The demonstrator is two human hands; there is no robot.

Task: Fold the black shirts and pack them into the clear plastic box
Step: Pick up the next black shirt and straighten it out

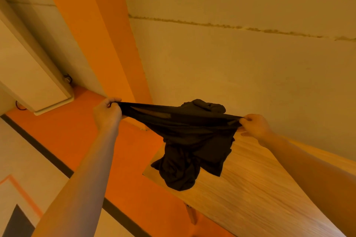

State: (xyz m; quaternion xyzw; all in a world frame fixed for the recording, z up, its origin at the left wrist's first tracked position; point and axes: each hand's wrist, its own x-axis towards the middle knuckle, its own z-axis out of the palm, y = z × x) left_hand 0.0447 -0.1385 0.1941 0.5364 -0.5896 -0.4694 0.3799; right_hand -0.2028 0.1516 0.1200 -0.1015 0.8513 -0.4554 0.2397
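Left hand (107, 112) pinches left edge of thin, limp black fabric shirt (188, 140). Shirt stretched taut in air between hands, rest hanging crumpled over corner of pale wood-grain table (260, 188). Second bunched black shirt (206, 106) lies behind. Right hand (254, 126) pinches right edge.

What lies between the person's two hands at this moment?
In the head view, a black shirt is stretched taut between the left hand and right hand, its bulk hanging bunched over the wooden table.
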